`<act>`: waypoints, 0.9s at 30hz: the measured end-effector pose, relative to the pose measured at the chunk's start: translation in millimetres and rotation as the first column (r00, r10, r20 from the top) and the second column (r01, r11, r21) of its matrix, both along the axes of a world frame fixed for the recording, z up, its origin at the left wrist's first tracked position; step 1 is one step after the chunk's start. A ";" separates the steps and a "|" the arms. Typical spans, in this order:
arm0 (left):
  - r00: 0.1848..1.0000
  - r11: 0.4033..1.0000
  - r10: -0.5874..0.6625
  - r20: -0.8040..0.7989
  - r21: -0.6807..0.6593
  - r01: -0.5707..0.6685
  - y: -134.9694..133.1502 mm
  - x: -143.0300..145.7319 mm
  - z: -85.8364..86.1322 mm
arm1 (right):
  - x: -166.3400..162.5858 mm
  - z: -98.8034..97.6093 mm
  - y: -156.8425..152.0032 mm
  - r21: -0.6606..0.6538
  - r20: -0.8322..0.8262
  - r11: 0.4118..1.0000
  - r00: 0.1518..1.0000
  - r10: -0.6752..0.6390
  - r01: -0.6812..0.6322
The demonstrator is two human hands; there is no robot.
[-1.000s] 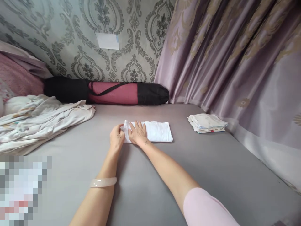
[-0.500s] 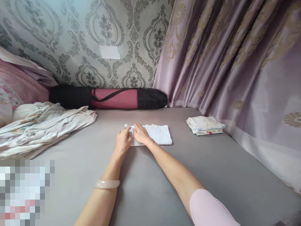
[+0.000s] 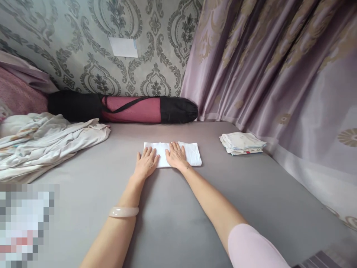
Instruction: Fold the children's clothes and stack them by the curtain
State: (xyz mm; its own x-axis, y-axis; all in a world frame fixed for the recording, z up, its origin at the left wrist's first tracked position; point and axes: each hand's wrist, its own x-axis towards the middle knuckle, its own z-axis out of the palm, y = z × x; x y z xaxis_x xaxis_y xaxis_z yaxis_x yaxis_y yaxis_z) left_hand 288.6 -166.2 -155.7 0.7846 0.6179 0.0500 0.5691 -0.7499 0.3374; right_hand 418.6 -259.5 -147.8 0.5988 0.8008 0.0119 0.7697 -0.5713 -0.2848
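Observation:
A folded white cloth (image 3: 163, 149) lies flat on the grey bed sheet (image 3: 178, 208) in front of me, as a long rectangle. My left hand (image 3: 147, 162) rests on its left end, palm down with the fingers spread. On the middle, right of centre, my right hand (image 3: 176, 155) lies flat, fingers outstretched. Neither hand grips the fabric. The right end of the cloth shows uncovered, slightly wrinkled. A pale bangle (image 3: 124, 212) circles my left wrist.
A stack of folded printed cloths (image 3: 242, 143) sits to the right by the purple curtain (image 3: 223, 74). Crumpled pale fabric (image 3: 52, 137) lies at left. A pink and black rolled bag (image 3: 131, 109) lies along the patterned wall (image 3: 154, 56). The lower left corner is pixelated.
My left hand has gone from curled fingers at the cloth's left edge to lying flat. My right hand has slid rightward along the cloth. The view has tilted slightly down.

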 end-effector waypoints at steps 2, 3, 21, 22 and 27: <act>1.000 1.000 -0.002 -0.012 0.008 0.003 0.9 0.3 -1.1 | 3.0 4.6 -1.8 0.003 -0.046 1.000 0.999 0.022 -0.022; 1.000 1.000 0.000 -0.009 0.016 0.000 1.3 0.4 -1.4 | 5.6 8.2 -4.2 0.008 -0.072 0.999 0.997 0.032 -0.031; 0.998 0.991 0.006 0.059 0.132 -0.014 -2.3 -5.3 3.9 | 45.5 8.0 -50.9 -0.073 -0.062 0.995 0.995 -0.080 0.075; 0.997 0.989 0.010 0.077 0.146 -0.021 -3.3 -5.5 6.4 | 48.0 11.7 -55.0 -0.061 -0.056 0.995 0.995 -0.087 0.083; 0.995 0.984 -0.036 0.089 0.175 0.020 -2.9 4.6 13.9 | 59.0 13.0 -75.4 -0.034 0.042 0.991 0.991 -0.127 0.129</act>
